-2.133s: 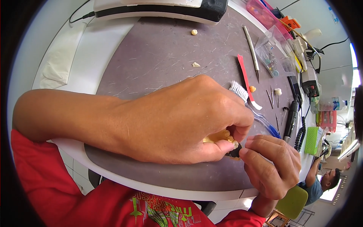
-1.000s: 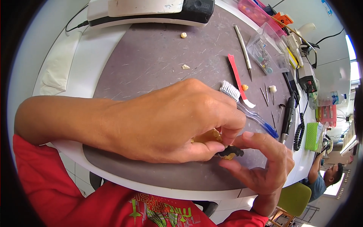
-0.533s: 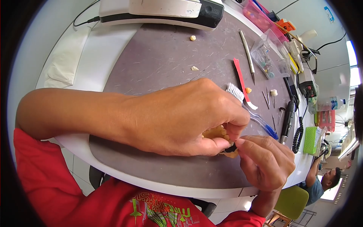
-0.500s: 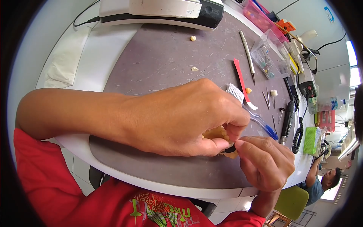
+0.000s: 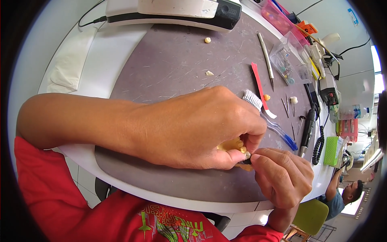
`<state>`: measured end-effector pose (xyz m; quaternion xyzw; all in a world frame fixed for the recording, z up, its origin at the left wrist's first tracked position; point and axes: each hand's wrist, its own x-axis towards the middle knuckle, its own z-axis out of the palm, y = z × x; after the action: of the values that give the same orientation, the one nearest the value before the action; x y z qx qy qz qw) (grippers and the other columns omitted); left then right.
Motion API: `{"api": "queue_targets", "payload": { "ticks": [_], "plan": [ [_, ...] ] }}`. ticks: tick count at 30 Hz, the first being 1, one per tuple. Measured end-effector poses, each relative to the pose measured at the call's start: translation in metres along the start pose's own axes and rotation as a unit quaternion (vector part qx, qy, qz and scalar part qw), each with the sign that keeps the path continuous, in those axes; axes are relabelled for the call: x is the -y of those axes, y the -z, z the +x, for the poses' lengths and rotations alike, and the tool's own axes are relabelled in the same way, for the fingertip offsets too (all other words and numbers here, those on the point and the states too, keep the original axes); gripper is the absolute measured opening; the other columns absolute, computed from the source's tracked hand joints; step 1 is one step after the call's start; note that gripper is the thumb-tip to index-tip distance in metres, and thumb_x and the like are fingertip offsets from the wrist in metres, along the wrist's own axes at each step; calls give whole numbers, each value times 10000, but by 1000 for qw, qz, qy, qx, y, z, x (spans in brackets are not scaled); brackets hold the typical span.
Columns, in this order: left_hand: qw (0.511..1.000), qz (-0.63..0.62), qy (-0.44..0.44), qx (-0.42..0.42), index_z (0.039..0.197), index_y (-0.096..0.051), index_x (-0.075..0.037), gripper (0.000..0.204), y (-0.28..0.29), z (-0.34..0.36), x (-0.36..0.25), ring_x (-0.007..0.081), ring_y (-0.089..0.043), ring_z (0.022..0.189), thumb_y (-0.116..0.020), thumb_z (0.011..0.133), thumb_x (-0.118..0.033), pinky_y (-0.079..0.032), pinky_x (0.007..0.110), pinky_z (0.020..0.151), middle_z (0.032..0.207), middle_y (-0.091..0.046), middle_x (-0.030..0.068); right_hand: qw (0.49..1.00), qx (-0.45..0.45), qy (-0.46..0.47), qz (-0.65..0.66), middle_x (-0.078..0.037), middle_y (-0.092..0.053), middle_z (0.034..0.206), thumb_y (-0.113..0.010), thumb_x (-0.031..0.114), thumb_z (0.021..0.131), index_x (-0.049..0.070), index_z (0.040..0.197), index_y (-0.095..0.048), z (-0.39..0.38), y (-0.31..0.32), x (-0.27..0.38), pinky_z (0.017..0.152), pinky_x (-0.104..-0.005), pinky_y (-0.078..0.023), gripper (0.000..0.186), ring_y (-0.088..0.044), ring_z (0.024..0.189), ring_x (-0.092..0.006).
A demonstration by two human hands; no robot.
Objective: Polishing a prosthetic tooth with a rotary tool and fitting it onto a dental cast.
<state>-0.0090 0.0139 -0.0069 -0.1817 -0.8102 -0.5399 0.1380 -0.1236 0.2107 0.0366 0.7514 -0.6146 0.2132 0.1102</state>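
My left hand (image 5: 197, 129) is closed around a yellowish dental model (image 5: 230, 144), whose row of teeth shows between thumb and index finger. Most of the model is hidden under the hand. Close against it, my right hand (image 5: 282, 175) pinches thumb and index finger together at the model's edge. A small whitish tooth (image 5: 248, 154) sits right by those fingertips, with a black patch (image 5: 244, 161) below it. Whatever the right fingertips grip is too hidden to name. Beyond the left knuckles lies a toothbrush with white bristles (image 5: 252, 99) and a clear-blue handle.
A red strip (image 5: 258, 82), a pen-like pointed tool (image 5: 265, 54), thin burs (image 5: 287, 105) and a black handpiece (image 5: 308, 129) lie to the right. Farther off are a clear box (image 5: 288, 60) and a white-and-black device (image 5: 173, 16). A co-worker (image 5: 340, 197) sits at far right.
Both hands stay nearly in place. The left thumb and the model have shifted slightly, and the whitish tooth shows more plainly beside the right fingertips. The view has moved a little.
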Motion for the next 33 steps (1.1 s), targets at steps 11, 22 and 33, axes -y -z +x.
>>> {"api": "queue_targets", "payload": {
  "ticks": [11, 22, 33],
  "plan": [
    [998, 25, -49, -7, 900, -630, -33, 169, 0, 3, -3, 249, -667, 778, -736, 769, -27, -538, 340, 628, 894, -649, 74, 999, -5, -16, -29, -118, -701, 777, -743, 20, 768, 20, 908, -644, -4, 1, 9, 517, -302, -542, 172, -712, 658, -237],
    [996, 60, -65, -16, 876, -625, -44, 164, -1, 1, 0, 243, -647, 750, -745, 765, -35, -535, 344, 600, 873, -630, 61, 999, 3, 22, -34, -132, -685, 784, -710, -23, 695, -24, 858, -645, -6, -4, 3, 601, -302, -598, 176, -720, 714, -240],
    [988, 106, -112, -29, 913, -641, -38, 187, -4, -2, 1, 250, -652, 780, -751, 763, -45, -548, 353, 631, 900, -627, 63, 999, -6, 24, -30, -135, -685, 761, -710, -26, 694, -30, 843, -650, -4, -5, 5, 599, -309, -607, 161, -722, 698, -242]
  ]
}}
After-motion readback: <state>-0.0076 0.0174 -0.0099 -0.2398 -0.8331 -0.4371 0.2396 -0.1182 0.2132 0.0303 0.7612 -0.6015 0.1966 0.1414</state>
